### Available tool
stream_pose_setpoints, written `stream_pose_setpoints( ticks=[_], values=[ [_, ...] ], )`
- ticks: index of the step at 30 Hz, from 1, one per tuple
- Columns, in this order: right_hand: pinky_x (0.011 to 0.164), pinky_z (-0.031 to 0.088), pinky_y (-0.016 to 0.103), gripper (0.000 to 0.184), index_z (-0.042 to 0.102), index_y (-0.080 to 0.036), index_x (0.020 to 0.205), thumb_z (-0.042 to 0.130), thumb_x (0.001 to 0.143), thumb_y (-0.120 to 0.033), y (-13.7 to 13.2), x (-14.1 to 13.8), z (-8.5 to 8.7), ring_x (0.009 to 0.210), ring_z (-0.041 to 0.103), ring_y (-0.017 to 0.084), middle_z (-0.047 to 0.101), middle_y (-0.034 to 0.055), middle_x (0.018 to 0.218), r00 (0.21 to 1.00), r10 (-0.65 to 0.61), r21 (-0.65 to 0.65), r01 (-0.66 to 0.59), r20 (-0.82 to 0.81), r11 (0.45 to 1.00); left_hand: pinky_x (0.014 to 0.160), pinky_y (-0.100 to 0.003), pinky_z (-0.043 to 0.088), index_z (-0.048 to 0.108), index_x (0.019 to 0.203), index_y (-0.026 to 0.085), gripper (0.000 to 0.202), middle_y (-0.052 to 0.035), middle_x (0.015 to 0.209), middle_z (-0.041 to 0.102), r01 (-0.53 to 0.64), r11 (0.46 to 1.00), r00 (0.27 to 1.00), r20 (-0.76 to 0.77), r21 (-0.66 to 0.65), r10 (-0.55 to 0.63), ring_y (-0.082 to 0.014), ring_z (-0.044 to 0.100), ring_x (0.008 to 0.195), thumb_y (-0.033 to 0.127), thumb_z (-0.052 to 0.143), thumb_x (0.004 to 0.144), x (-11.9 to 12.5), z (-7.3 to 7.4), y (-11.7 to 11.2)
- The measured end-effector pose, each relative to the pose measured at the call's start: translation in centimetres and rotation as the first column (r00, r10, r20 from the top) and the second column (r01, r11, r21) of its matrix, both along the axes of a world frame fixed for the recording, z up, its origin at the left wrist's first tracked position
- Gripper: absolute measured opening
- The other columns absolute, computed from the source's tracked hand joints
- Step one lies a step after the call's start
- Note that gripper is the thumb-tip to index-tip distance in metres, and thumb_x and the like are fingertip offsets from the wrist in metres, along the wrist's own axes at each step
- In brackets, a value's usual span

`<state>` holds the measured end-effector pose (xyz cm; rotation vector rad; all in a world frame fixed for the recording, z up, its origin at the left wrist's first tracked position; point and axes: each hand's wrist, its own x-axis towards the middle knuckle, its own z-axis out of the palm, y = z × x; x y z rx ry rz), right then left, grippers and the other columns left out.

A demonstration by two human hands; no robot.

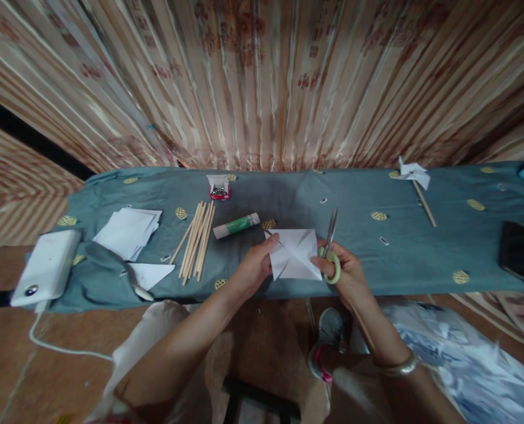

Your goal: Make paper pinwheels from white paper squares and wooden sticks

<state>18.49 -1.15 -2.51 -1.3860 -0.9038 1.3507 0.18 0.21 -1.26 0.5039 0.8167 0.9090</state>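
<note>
Paper square (293, 258): was held near the glue stick's (236, 225) right end.
Left hand (255, 262): was closed on its edge, presumably for steadiness.
Right hand (345, 268): was curled round scissors (332, 225), presumably so paper could be pinched too.

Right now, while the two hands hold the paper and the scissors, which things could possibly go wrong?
The white paper has slits running toward its middle, so cutting deeper might split it. The right hand seems to touch the paper while also holding the scissors, so the blades could nick it if they swing. The white device lies at the left end of the table, its cable hanging below the edge; a snag could perhaps drag it off.
</note>
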Motion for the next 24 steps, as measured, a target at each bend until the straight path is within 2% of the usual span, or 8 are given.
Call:
stream_pose_setpoints(
  ticks=[2, 4, 6, 9, 15, 19, 21, 24],
  values=[
    [0.05, 0.038, 0.022, 0.046, 0.065, -0.022, 0.081, 0.088, 0.045, -0.039, 0.1, -0.1, -0.1, 0.053, 0.045, 0.009, 0.059, -0.0056, 0.062, 0.998, -0.055, 0.001, 0.055, -0.029, 0.998, 0.085, -0.037, 0.05, 0.072, 0.096, 0.015, 0.051, -0.0112, 0.091, 0.074, -0.007, 0.999, 0.997, 0.079, 0.036, 0.004, -0.0293, 0.066, 0.1, 0.059, 0.072, 0.069, 0.1, 0.3, 0.0],
    [0.053, 0.041, 0.022, 0.047, 0.065, -0.022, 0.08, 0.089, 0.043, -0.038, 0.2, -0.3, 0.0, 0.055, 0.049, 0.01, 0.061, -0.0054, 0.065, 0.991, -0.112, 0.002, 0.112, -0.07, 0.994, 0.088, -0.037, 0.049, 0.071, 0.1, 0.015, 0.053, -0.0116, 0.1, 0.073, 0.004, 0.996, 0.997, 0.073, 0.09, -0.011, -0.0293, 0.063, 0.106, 0.057, 0.075, 0.067, 0.3, 0.4, -0.2],
    [0.055, 0.043, 0.023, 0.048, 0.064, -0.022, 0.079, 0.089, 0.042, -0.037, 0.3, -0.4, 0.0, 0.056, 0.05, 0.01, 0.062, -0.0058, 0.066, 0.984, -0.153, 0.008, 0.155, -0.094, 0.988, 0.091, -0.035, 0.048, 0.071, 0.101, 0.015, 0.054, -0.0108, 0.104, 0.072, 0.007, 0.99, 1.0, 0.016, 0.142, -0.009, -0.0273, 0.063, 0.105, 0.049, 0.082, 0.06, 0.6, 0.5, -0.5],
    [0.056, 0.043, 0.023, 0.048, 0.063, -0.022, 0.079, 0.089, 0.042, -0.038, 0.3, -0.8, 0.0, 0.056, 0.05, 0.01, 0.061, -0.0059, 0.065, 0.98, -0.176, 0.025, 0.179, -0.092, 0.984, 0.093, -0.031, 0.046, 0.071, 0.097, 0.017, 0.052, -0.0073, 0.101, 0.073, -0.041, 0.986, 0.996, -0.076, 0.163, 0.054, -0.0225, 0.065, 0.098, 0.032, 0.088, 0.051, 1.4, 0.5, -1.0],
    [0.054, 0.038, 0.022, 0.042, 0.065, -0.022, 0.079, 0.088, 0.048, -0.038, -0.1, -1.5, -0.4, 0.056, 0.046, 0.009, 0.059, -0.0063, 0.063, 0.988, -0.122, 0.043, 0.127, -0.093, 0.991, 0.079, -0.03, 0.05, 0.071, 0.08, 0.016, 0.028, -0.0041, 0.082, 0.074, -0.185, 0.978, 0.94, -0.273, 0.099, 0.205, -0.0186, 0.065, 0.077, 0.02, 0.083, 0.055, 2.3, -0.2, -1.3],
    [0.052, 0.037, 0.022, 0.042, 0.064, -0.021, 0.076, 0.087, 0.048, -0.042, -0.3, -1.7, 0.1, 0.052, 0.042, 0.008, 0.056, -0.0065, 0.059, 0.994, -0.098, 0.045, 0.1, -0.042, 0.994, 0.072, -0.03, 0.049, 0.07, 0.078, 0.015, 0.025, -0.0032, 0.077, 0.072, -0.251, 0.962, 0.905, -0.327, 0.104, 0.272, -0.0182, 0.063, 0.07, 0.016, 0.08, 0.055, 2.2, -0.7, -0.9],
    [0.051, 0.037, 0.022, 0.04, 0.063, -0.021, 0.074, 0.084, 0.054, -0.047, -0.4, -1.7, 0.3, 0.051, 0.043, 0.009, 0.055, -0.0058, 0.057, 0.999, -0.053, 0.071, 0.054, -0.012, 0.996, 0.071, -0.029, 0.048, 0.069, 0.079, 0.014, 0.026, -0.0028, 0.075, 0.072, -0.262, 0.959, 0.903, -0.324, 0.109, 0.284, -0.0176, 0.063, 0.069, 0.016, 0.078, 0.054, 1.9, -0.7, -0.5],
    [0.055, 0.041, 0.022, 0.037, 0.065, -0.021, 0.085, 0.076, 0.068, -0.052, -0.8, -1.3, 0.3, 0.057, 0.051, 0.011, 0.062, -0.0025, 0.063, 0.997, 0.071, 0.091, -0.073, 0.021, 0.993, 0.066, -0.026, 0.046, 0.068, 0.075, 0.014, 0.024, -0.0009, 0.071, 0.07, -0.284, 0.945, 0.889, -0.324, 0.163, 0.324, -0.0148, 0.06, 0.065, 0.018, 0.077, 0.053, 1.1, -0.3, 0.4]
  ],
)
